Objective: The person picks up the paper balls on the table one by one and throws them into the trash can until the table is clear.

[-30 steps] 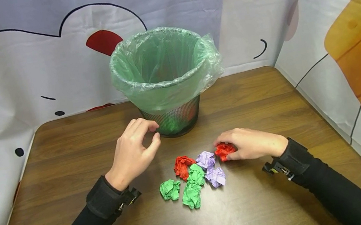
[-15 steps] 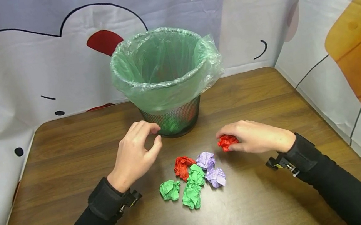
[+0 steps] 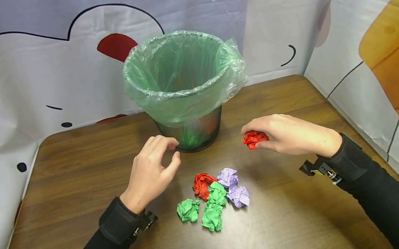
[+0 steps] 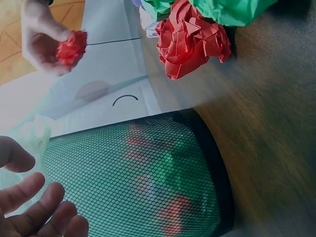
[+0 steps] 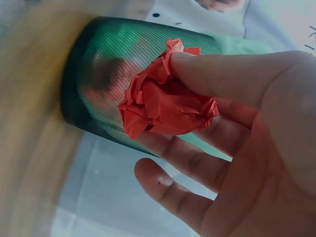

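My right hand (image 3: 290,134) pinches a crumpled red paper ball (image 3: 254,138) between thumb and fingers, raised above the table to the right of the bin; the right wrist view shows the same red paper ball (image 5: 165,101) under the thumb. My left hand (image 3: 149,168) hovers in front of the bin with fingers loosely bent and nothing between them. Between the hands, another red paper ball (image 3: 202,185) lies beside two purple paper balls (image 3: 238,196) and several green ones (image 3: 212,216). A mesh bin (image 3: 193,132) lined with a green plastic bag (image 3: 181,105) stands behind.
The brown wooden table (image 3: 84,159) carries everything. A printed cloth (image 3: 43,87) hangs close behind the bin and along the right side. Through the mesh in the left wrist view, red and green crumpled paper (image 4: 175,207) shows inside the bin.
My right hand has lifted the red paper ball off the table, moving it up, away from the purple balls and slightly right. The left hand has barely moved.
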`<state>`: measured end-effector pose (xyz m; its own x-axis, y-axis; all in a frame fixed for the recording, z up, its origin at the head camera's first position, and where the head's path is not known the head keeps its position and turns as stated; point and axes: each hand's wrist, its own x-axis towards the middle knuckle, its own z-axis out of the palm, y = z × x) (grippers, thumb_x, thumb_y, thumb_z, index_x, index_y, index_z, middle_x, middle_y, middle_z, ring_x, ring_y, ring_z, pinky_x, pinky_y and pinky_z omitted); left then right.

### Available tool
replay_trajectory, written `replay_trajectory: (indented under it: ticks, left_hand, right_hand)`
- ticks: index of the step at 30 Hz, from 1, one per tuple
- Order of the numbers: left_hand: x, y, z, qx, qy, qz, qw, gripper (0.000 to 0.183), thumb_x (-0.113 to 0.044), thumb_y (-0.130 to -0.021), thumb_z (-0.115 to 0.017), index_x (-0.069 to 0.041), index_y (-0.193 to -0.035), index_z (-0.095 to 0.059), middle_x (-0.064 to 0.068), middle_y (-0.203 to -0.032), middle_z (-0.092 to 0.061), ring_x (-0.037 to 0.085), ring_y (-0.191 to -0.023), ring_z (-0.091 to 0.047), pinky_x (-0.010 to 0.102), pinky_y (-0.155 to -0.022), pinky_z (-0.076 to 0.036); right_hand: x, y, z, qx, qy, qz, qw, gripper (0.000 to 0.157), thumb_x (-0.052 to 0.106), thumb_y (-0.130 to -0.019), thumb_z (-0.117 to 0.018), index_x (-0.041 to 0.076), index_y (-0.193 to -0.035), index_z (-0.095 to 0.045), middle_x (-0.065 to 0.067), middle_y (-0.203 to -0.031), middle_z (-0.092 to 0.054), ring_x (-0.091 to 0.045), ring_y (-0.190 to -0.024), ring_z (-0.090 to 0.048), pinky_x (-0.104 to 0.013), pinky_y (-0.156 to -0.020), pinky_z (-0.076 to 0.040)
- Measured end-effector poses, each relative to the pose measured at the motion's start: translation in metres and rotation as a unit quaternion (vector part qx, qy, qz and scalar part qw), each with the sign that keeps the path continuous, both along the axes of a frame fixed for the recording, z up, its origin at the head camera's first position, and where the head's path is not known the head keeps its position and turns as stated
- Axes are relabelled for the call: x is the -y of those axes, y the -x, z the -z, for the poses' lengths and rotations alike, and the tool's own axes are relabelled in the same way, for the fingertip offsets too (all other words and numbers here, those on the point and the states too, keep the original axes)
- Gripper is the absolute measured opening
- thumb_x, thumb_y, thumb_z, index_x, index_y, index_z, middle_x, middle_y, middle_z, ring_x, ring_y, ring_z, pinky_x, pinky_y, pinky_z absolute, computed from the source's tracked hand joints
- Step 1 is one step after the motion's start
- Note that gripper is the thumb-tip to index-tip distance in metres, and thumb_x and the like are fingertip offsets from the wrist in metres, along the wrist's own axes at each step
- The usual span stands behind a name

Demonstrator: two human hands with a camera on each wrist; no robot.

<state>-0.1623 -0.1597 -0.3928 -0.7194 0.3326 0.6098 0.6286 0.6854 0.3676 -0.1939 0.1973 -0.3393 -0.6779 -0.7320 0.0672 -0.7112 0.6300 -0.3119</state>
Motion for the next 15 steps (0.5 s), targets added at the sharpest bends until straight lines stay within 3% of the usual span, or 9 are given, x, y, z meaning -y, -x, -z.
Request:
replay_trajectory:
  ticks: [15]
  left_hand:
    - [-0.001, -0.001, 0.005, 0.002, 0.005, 0.001, 1.0, 0.015, -0.016, -0.089, -0.063, -0.014, -0.103, -0.067, -0.003, -0.093, -0.063, 0.015, -0.091, -0.058, 0.035, -0.075, -0.05]
  right_hand:
    - [0.002, 0.003, -0.048, -0.067, -0.004, -0.008, 0.998, 0.035, 0.016, -0.089, -0.076, 0.021, -0.122, -0.066, 0.016, -0.106, -0.066, -0.001, -0.094, -0.062, -0.032, -0.085, -0.052]
